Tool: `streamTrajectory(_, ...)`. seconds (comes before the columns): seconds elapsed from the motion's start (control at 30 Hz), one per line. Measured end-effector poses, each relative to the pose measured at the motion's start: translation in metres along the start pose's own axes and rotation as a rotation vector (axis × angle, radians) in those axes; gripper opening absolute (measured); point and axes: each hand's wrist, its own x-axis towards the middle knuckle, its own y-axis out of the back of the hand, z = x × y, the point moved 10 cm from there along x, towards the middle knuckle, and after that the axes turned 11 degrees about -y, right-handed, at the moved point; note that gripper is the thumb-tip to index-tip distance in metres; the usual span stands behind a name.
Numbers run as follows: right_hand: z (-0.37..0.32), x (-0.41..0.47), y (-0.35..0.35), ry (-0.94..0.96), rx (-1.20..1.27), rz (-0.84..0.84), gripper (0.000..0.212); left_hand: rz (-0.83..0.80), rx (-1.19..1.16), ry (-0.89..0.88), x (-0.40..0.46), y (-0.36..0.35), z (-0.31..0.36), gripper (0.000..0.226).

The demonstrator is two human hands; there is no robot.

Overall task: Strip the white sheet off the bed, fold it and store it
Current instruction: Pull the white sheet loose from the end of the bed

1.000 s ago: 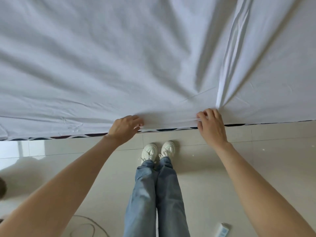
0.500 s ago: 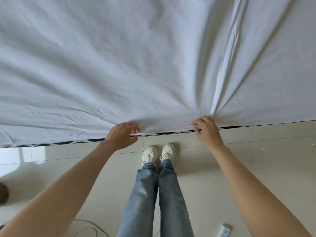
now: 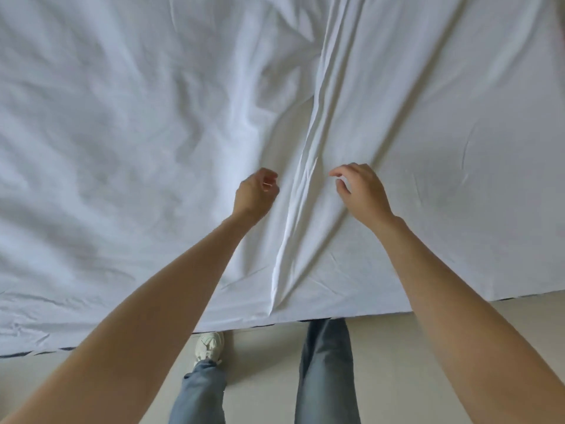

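Across the bed: a white sheet (image 3: pixel 153 123) fills most of the view, crumpled and spread flat, with soft wrinkles running in many directions.
Sheet edge: it hangs over the near side of the bed, well behind both hands, toward the person's legs; a thin dark patterned strip shows just under the edge.
Ridge of cloth: a long bunched fold (image 3: pixel 301 191) runs from the far side of the bed to the near edge, passing between the two hands.
Left hand (image 3: pixel 255 194): reached out over the sheet just left of the fold, fingers curled in loosely toward the thumb; whether it pinches any cloth cannot be told.
Right hand (image 3: pixel 359 191): just right of the fold, level with the left hand, fingers bent and thumb set close to the fingertips; a bit of white shows at the fingertips, but whether it grips the sheet cannot be told.
Arms: both forearms are bare and stretch forward from the lower corners.
Floor (image 3: pixel 263 356): pale, seen behind the hands, below the bed's near edge.
Person: blue jeans (image 3: pixel 324 377) on both legs; one white shoe (image 3: pixel 209 347) shows behind the left hand, and the right leg stands against the bed edge.
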Motion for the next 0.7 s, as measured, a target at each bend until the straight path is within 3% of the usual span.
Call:
streamTrajectory(0.23, 0.021, 0.165, 0.002, 0.311, -0.174, -0.034, 0.048, 0.068, 0.055, 0.205, 0.148, -0.073, 0.031, 0.047)
streamTrajectory(0.4, 0.019, 0.225, -0.033, 0.408, -0.298, -0.214, 0.063, 0.183, 0.203, 0.275, 0.175, -0.091, 0.032, 0.029)
streamTrajectory(0.47, 0.016, 0.229, -0.042, 0.451, -0.381, -0.259, 0.063, 0.157, 0.228, 0.283, 0.179, -0.094, 0.033, 0.035)
streamTrajectory(0.57, 0.014, 0.229, -0.050, 0.485, -0.488, -0.340, 0.057, 0.116, 0.211, 0.290, 0.186, -0.094, 0.041, 0.021)
streamTrajectory(0.7, 0.013, 0.237, -0.025, 0.534, -0.524, -0.214, 0.030, 0.175, 0.063, 0.166, 0.180, -0.091, 0.077, 0.009)
